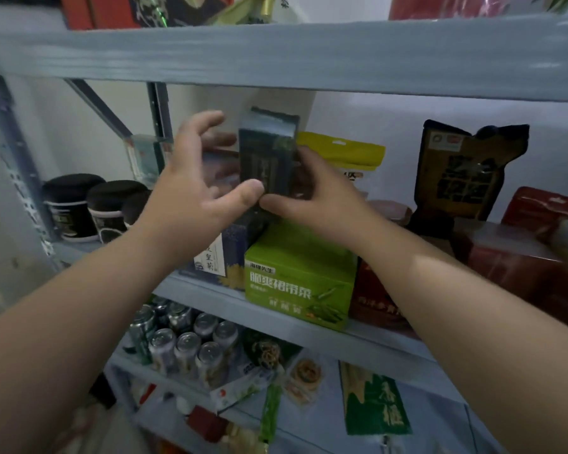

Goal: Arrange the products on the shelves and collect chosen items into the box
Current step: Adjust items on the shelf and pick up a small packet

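A dark green upright packet stands at the middle of the grey shelf, above a green box. My right hand holds the packet's right edge, thumb pressed at its lower front. My left hand is at its left side, thumb touching the lower front corner, fingers spread and loosely curled beside it. A dark blue and white box sits left of the green box. No collecting box is in view.
Black-lidded jars stand at the shelf's left. A yellow pouch, a black pouch and red packs fill the right. The shelf above hangs low overhead. Cans and snack packets lie on lower shelves.
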`<state>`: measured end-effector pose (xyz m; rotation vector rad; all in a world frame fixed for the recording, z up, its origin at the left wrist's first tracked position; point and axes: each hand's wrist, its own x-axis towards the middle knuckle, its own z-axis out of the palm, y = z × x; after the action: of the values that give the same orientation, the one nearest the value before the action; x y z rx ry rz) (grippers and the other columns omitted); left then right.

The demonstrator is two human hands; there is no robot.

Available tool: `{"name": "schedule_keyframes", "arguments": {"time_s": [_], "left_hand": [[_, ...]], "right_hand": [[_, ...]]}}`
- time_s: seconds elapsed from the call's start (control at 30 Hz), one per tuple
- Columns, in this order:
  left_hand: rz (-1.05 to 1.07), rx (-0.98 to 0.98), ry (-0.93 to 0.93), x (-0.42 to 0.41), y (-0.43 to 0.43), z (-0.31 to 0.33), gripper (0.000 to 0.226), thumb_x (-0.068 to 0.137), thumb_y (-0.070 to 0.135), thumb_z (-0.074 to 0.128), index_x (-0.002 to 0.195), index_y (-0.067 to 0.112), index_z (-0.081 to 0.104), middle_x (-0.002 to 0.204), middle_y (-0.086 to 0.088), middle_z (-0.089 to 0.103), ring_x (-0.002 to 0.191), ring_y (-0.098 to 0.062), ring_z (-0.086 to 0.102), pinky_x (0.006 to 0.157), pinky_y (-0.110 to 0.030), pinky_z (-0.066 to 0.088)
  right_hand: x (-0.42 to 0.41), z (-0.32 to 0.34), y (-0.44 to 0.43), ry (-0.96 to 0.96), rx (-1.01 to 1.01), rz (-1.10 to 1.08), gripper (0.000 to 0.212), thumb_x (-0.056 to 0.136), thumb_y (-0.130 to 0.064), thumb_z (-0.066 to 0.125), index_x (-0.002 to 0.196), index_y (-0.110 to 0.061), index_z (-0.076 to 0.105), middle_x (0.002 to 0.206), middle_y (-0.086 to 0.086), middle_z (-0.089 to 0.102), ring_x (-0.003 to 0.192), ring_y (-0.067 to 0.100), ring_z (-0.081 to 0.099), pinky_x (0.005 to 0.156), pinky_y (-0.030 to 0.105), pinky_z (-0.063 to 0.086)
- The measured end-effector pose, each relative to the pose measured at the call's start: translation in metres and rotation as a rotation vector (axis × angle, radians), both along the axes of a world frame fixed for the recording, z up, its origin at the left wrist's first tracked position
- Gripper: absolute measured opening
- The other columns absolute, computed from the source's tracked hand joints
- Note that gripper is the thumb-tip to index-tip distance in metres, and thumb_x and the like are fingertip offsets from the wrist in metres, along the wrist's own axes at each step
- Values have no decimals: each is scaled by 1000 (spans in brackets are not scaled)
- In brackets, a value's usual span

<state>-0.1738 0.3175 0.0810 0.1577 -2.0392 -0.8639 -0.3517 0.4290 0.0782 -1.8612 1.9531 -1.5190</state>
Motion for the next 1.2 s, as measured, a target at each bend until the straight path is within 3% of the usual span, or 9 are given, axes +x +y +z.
{"name": "schedule_keyframes", "arguments": {"time_s": [0.17,0.37,0.5,0.57,0.67,0.83,1.03,1.13,1.2], "left_hand": [[-76,318,-83,24,22,-40,28,95,37,60,121,28,57,110,11,71,104,-14,72,81,-46,63],[-108,590,122,48,38,-70,17,103,8,54,115,19,59,108,-13,68,98,-22,72,77,-44,64],[-145,607,97,71,30,-87,8,102,27,60,109,27,59,112,-10,69,104,-28,71,81,-53,62],[-190,666,28,88,23,-93,26,92,42,68,112,27,62,113,-3,71,105,-26,72,81,-48,62],[-233,733,-6,113,9,-106,22,95,27,64,116,21,65,111,0,75,102,-21,74,78,-41,63],[-208,853,39,152,-17,-132,18,101,11,58,118,13,60,104,-4,76,94,-22,75,67,-38,63],[-320,800,-74,184,-35,-154,45,85,44,73,125,25,65,117,0,75,109,-23,72,88,-45,60],[-313,897,-77,194,-40,-150,21,104,29,55,120,24,67,109,-1,77,100,-21,75,77,-39,62],[-276,953,-74,201,-46,-150,29,109,23,40,119,21,67,103,-4,78,93,-23,75,68,-38,63]], "right_hand": [[35,-11,25,-197,37,133,38,84,-50,71,120,-42,58,123,-15,70,114,1,67,96,34,58],[78,-46,39,-411,55,108,20,106,-29,50,116,-32,66,106,-25,73,95,-15,66,76,9,52],[114,-73,31,-514,-92,14,23,90,-42,70,110,-32,62,108,-11,74,103,10,71,88,34,59],[134,-84,26,-539,-179,-44,24,86,-42,76,99,-32,58,99,-11,70,95,14,72,80,36,60],[168,-101,15,-586,-260,-88,2,93,-38,65,92,-37,67,97,-6,70,93,16,69,78,42,60],[217,-125,-8,-626,-270,-198,26,96,-17,69,118,-32,65,94,-12,67,93,9,67,82,28,56],[254,-134,-27,-663,-235,-232,10,96,-23,67,104,-27,71,100,-9,75,94,11,71,77,28,57],[263,-139,-37,-679,-182,-229,19,104,-20,58,105,-25,76,107,-1,77,102,21,72,86,44,60],[269,-142,-42,-662,-129,-219,18,102,-18,60,106,-25,75,108,-1,77,102,20,72,88,42,59]]}}
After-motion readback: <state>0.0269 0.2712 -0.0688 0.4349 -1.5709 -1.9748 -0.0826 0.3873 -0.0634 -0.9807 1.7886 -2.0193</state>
